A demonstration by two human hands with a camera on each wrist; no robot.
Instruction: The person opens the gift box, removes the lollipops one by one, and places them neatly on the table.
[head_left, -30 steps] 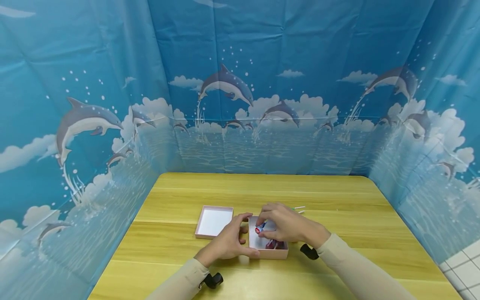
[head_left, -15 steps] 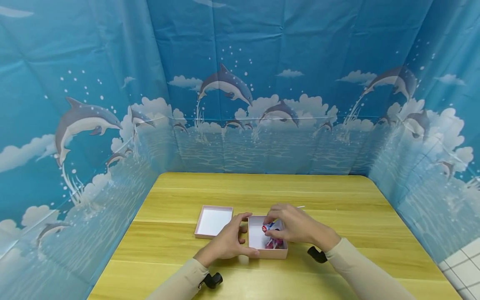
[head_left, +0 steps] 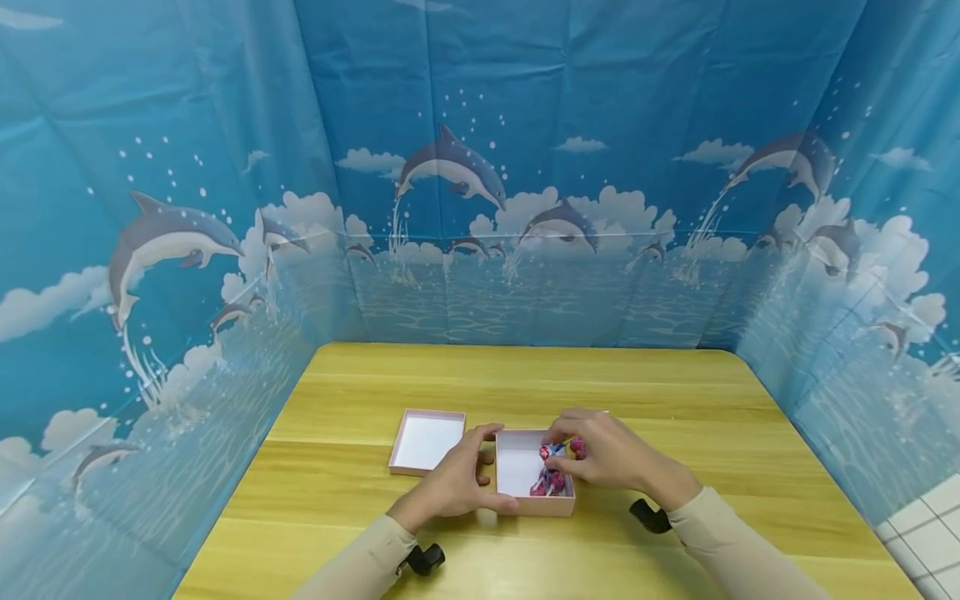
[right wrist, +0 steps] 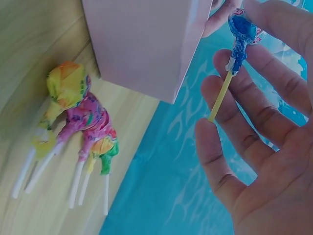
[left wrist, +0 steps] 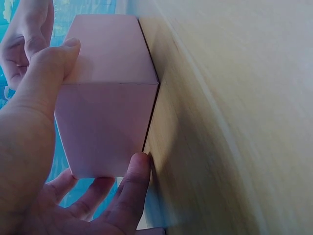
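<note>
Blue-wrapped, yellow-stemmed lollipop (right wrist: 240, 36), now further right over pink box (head_left: 534, 473).

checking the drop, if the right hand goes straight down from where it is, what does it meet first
Probably the pink lollipops already lying in the pink box; the right hand holds a blue-wrapped lollipop just above them, though depth is unclear.

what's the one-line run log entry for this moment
left hand: grips pink box at near-left corner | right hand: pinches blue-wrapped lollipop over box | lid: open side up, left of box | loose lollipops: on table
</note>
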